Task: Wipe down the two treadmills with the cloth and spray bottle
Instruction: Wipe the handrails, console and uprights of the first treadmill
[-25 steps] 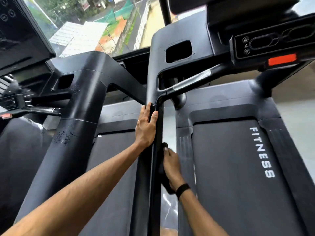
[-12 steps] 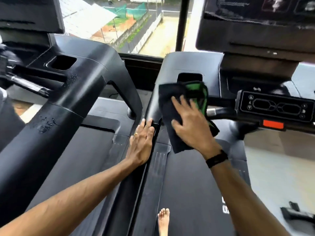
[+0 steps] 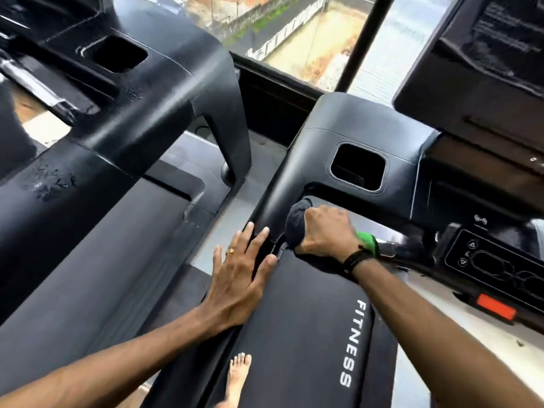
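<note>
Cloth (image 3: 295, 223), dark, soft and light by its look, bunched around right treadmill's handrail (image 3: 391, 248) under right hand (image 3: 325, 232), fingers curled tight on it; left hand (image 3: 238, 281) flat, fingers spread, against upright (image 3: 279, 201).

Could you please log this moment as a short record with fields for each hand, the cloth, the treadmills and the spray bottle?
Right hand: right hand grips the bunched black cloth with green trim around the handlebar of the right black treadmill.
Left hand: left hand rests flat, fingers straight, on that treadmill's upright.
Left treadmill: left black treadmill shows droplets on its arm.
Spray bottle: not in view.
Other: bare foot on the belt marked FITNESS.
</note>
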